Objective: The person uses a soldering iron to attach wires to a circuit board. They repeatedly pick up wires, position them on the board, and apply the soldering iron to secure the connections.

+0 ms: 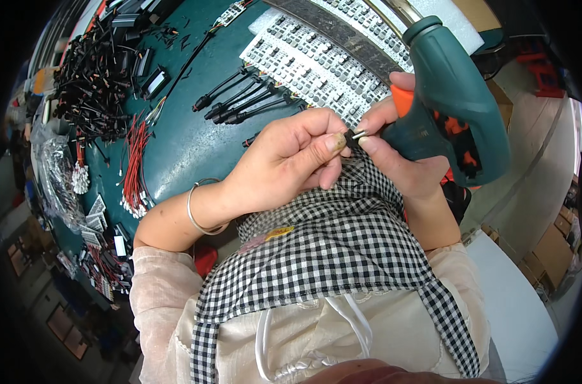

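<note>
In front of the apron, my two hands meet. My left hand is closed, pinching a small black part between thumb and forefinger. Thumb and forefinger of my right hand are closed on a thin silvery pin at the end of that part. A dark green pistol-shaped tool with an orange trigger and a metal barrel overlaps my right hand. Its body covers the palm, so whether that hand also supports it cannot be seen. Behind my fingers lie white circuit boards carrying many small components.
Several black cables with connectors run off the boards' near edge. A dark metal bar lies across the boards. On the green table, left, are a heap of black cables, red wires and a clear plastic bag.
</note>
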Action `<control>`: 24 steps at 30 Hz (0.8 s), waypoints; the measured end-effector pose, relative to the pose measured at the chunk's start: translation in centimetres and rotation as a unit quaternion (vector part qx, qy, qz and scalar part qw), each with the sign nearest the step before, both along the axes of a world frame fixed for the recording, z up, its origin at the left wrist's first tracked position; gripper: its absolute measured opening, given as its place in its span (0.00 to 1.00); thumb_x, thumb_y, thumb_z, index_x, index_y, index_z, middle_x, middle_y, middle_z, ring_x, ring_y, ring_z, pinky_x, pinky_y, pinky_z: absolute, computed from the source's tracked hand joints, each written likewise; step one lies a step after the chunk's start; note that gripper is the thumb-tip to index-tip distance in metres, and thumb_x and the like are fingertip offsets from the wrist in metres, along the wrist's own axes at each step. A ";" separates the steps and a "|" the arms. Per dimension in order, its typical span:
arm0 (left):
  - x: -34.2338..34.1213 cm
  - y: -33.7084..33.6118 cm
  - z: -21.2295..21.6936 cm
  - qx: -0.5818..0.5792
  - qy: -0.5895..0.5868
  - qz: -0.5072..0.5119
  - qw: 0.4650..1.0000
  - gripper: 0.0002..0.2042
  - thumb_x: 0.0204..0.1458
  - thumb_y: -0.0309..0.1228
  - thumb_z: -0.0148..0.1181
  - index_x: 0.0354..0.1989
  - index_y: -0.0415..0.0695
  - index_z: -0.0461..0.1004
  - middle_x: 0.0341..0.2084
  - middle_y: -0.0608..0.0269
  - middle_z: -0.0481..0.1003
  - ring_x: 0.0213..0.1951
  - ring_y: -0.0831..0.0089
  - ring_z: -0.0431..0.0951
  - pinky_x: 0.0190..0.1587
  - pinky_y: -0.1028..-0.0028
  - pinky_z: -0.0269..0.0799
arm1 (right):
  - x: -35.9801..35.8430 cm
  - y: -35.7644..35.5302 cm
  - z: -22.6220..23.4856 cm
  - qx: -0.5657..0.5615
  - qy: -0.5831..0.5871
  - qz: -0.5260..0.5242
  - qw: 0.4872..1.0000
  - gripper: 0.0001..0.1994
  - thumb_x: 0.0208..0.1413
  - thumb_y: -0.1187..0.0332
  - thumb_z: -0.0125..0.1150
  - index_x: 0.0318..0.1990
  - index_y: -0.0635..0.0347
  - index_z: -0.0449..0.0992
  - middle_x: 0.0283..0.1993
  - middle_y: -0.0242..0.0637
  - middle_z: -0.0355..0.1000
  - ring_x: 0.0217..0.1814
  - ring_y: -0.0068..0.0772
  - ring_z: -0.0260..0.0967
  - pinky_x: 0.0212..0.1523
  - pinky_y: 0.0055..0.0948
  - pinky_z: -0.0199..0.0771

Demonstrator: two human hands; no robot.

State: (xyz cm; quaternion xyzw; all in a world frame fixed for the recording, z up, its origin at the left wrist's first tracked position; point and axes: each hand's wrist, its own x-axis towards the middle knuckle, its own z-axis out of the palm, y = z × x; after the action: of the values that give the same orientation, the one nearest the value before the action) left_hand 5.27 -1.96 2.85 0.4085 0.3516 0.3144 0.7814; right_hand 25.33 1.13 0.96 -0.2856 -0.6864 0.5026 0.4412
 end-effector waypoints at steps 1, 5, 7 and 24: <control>-0.1 0.0 -0.1 -0.003 -0.005 -0.004 1.000 0.11 0.65 0.36 0.44 0.37 0.41 0.66 0.16 0.69 0.68 0.13 0.89 0.53 0.15 0.86 0.45 | 0.0 0.0 0.2 0.012 -0.021 -0.003 1.000 0.31 0.46 0.86 0.59 0.59 0.73 0.54 0.33 0.41 0.72 0.36 0.27 0.70 0.39 0.24 0.72; -0.2 0.2 0.0 -0.027 -0.022 -0.021 0.999 0.11 0.65 0.36 0.43 0.37 0.42 0.66 0.15 0.68 0.67 0.12 0.89 0.52 0.15 0.86 0.44 | 0.0 0.0 0.2 0.002 -0.018 -0.004 1.000 0.30 0.47 0.86 0.58 0.59 0.73 0.55 0.35 0.43 0.73 0.36 0.27 0.72 0.40 0.23 0.72; -0.1 0.2 0.1 -0.048 -0.026 -0.019 0.998 0.11 0.65 0.36 0.43 0.36 0.42 0.66 0.15 0.68 0.67 0.12 0.88 0.52 0.15 0.85 0.43 | 0.1 0.0 0.2 0.000 -0.015 -0.002 1.000 0.30 0.47 0.86 0.58 0.59 0.73 0.55 0.35 0.43 0.73 0.36 0.28 0.72 0.40 0.22 0.72; -0.1 0.2 -0.3 -0.035 -0.023 -0.011 0.999 0.10 0.64 0.36 0.44 0.37 0.42 0.65 0.15 0.68 0.67 0.13 0.88 0.52 0.15 0.86 0.44 | 0.1 0.2 0.2 0.006 -0.014 -0.004 1.000 0.30 0.46 0.84 0.61 0.58 0.73 0.57 0.32 0.40 0.72 0.34 0.26 0.71 0.39 0.21 0.71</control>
State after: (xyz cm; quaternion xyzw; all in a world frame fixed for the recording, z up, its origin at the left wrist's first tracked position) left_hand 5.21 -1.81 2.50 0.3771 0.3404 0.3024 0.8065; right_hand 25.44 1.28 1.15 -0.2926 -0.6940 0.4930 0.4355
